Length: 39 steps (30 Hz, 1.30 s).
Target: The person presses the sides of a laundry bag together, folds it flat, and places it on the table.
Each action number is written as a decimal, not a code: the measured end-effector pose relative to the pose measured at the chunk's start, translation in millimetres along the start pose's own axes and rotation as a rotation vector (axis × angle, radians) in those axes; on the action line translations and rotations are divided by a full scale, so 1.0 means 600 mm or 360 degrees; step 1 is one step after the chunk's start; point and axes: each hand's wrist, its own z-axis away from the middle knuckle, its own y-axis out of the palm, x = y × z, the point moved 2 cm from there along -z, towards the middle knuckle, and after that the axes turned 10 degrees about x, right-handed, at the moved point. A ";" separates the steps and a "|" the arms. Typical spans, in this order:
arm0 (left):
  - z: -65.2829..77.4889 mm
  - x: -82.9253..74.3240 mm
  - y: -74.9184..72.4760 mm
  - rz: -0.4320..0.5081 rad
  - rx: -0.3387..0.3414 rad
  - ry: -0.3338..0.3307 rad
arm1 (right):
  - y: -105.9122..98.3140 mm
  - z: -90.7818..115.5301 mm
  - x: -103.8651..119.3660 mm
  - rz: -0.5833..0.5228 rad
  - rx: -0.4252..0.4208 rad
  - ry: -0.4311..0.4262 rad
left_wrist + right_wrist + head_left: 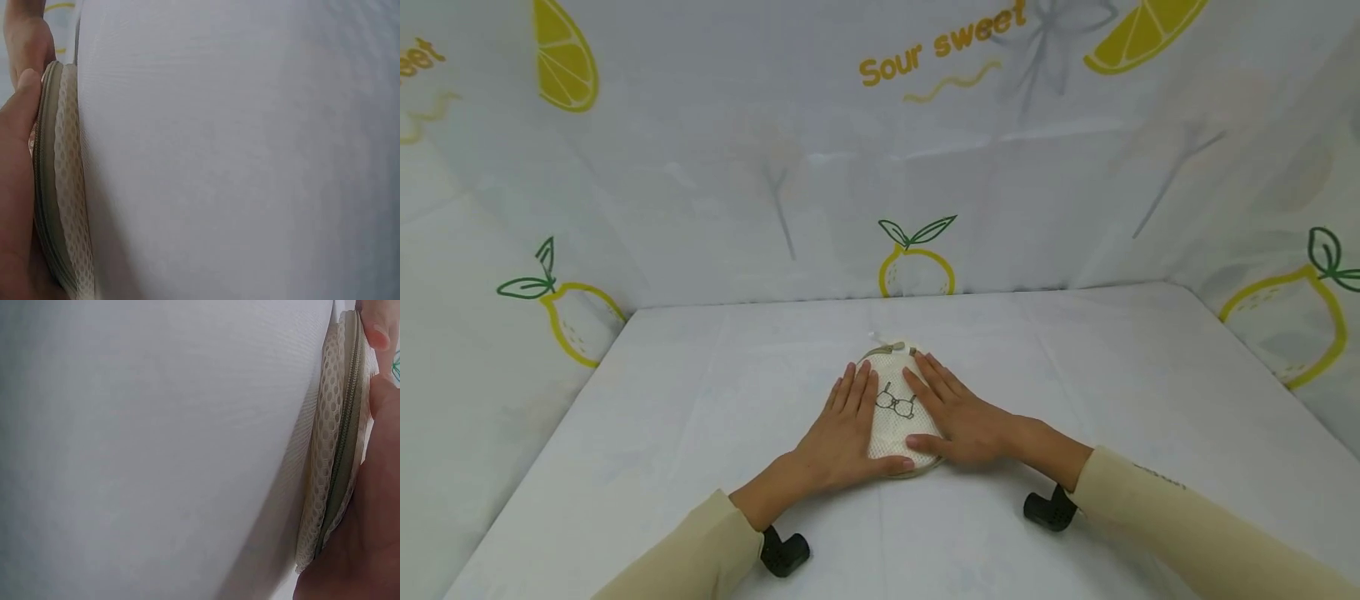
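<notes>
A round cream mesh zip pouch [889,429] with a printed pair of glasses lies flat on the white-covered table. My left hand [845,429] rests on its left side, fingers straight and pointing away from me, thumb along the near edge. On the opposite side my right hand [966,421] lies over the pouch's right part, its fingers straight too. At the far edge the zip pull shows beside a small white tab. Both wrist views show the pouch side-on, with its olive zip band [49,181] and thick honeycomb mesh [325,425].
The white tablecloth [700,400] stretches around the pouch. Behind the table and at both sides hang white sheets [715,192] printed with lemons and lettering. A black wrist camera [785,553] is on the left wrist, and another black camera [1049,510] on the right.
</notes>
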 end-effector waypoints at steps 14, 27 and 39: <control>-0.003 0.028 -0.024 -0.0103 -0.0154 0.0156 | -0.020 0.008 0.004 0.0190 -0.0141 -0.0010; -0.007 0.038 -0.026 0.0236 -0.0002 0.0033 | -0.020 0.001 0.002 0.0136 -0.0068 0.0043; -0.011 0.041 -0.019 0.0200 0.0007 0.0034 | -0.001 -0.008 -0.008 0.0091 -0.0054 0.0034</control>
